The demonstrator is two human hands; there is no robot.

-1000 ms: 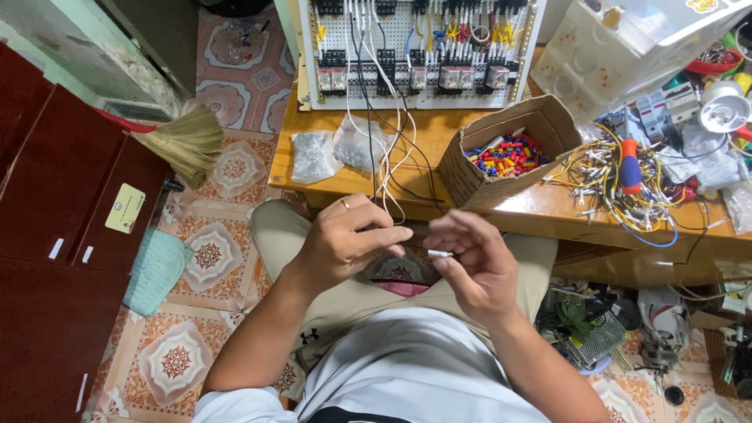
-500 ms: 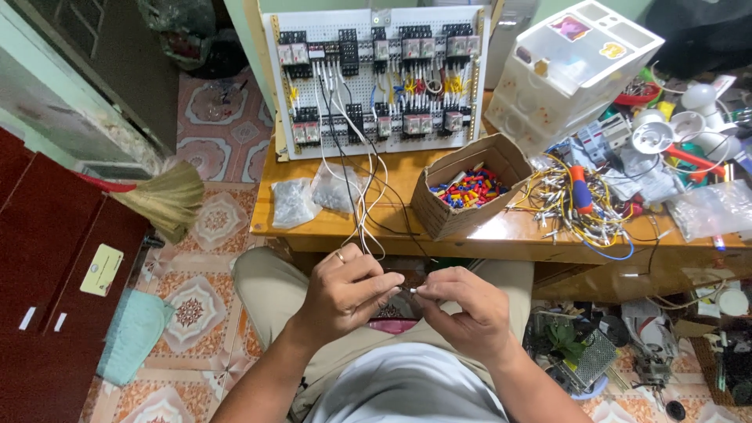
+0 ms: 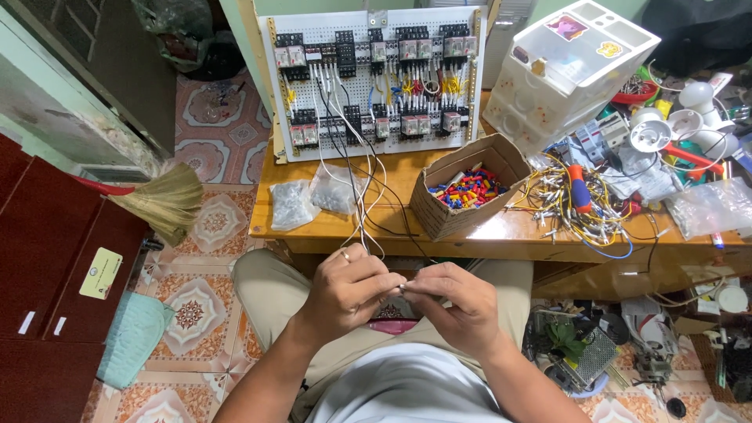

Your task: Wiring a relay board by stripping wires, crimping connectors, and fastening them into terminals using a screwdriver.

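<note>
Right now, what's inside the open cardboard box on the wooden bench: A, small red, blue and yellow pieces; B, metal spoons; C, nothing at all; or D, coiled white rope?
A: the cardboard box holds a heap of small red, blue and yellow pieces, seen through its open top beside the tangle of yellow wires.

Just beyond the two hands, left hand (image 3: 345, 294) and right hand (image 3: 458, 305) meeting fingertip to fingertip over the lap, runs the table (image 3: 392, 227), with wires (image 3: 362, 188) dropping from the panel (image 3: 376, 78) behind, bags (image 3: 313, 200) left, cardboard box (image 3: 462, 188) right.
</note>
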